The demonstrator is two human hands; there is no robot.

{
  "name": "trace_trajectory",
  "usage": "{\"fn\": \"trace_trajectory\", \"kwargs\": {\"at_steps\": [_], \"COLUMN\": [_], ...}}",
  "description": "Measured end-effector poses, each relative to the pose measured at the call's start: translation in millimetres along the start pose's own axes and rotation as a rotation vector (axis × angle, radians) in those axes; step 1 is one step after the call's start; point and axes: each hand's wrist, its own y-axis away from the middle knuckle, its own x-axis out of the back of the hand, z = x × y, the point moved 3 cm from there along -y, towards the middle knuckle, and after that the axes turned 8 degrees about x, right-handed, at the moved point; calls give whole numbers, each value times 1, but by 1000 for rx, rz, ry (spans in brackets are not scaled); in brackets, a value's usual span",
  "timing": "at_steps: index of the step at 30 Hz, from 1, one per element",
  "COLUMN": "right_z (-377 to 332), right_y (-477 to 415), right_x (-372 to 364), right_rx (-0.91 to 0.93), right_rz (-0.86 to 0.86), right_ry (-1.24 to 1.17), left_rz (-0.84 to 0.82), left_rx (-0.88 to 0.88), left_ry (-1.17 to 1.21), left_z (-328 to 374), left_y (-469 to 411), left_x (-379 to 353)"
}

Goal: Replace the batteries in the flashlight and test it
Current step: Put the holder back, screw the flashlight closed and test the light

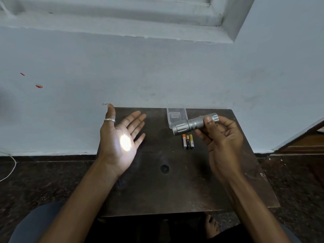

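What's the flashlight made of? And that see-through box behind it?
The flashlight looks like metal, probably aluminium: it is matte silver-grey, with fine cross-hatched grip rings cut into it. The box looks like clear plastic: you can see through its thin, shiny walls.

A small dark wooden table (157, 190) stands on a dark speckled floor (43, 181), its far edge against the pale wall (157, 76). Three batteries (188, 141) lie side by side on the top, touching, their ends pointing away, just left of the right hand (222, 137) and well right of the left hand (121, 137). A clear plastic case (176, 116) sits at the far edge, beyond the batteries, between the two hands
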Motion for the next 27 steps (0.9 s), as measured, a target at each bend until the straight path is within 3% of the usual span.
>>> {"fn": "trace_trajectory", "kwargs": {"at_steps": [18,20,22,24,27], "right_z": [4,3,4,5,7], "right_y": [-3,-2,0,4,11], "right_x": [4,2,-1,-5,-11], "right_rx": [-44,-33,-29,-24,-16], "right_rz": [44,41,29,4,-41], "right_ry": [18,19,39,86,163], "left_rz": [42,114,143,79,-19], "left_rx": [-32,-108,-272,-403,-588], "left_ry": [-161,-319,-637,-963,-1270], "left_z": [-1,-2,-5,-14,-31], "left_y": [-1,0,2,6,6], "left_x": [0,-4,-10,-17,-20]}}
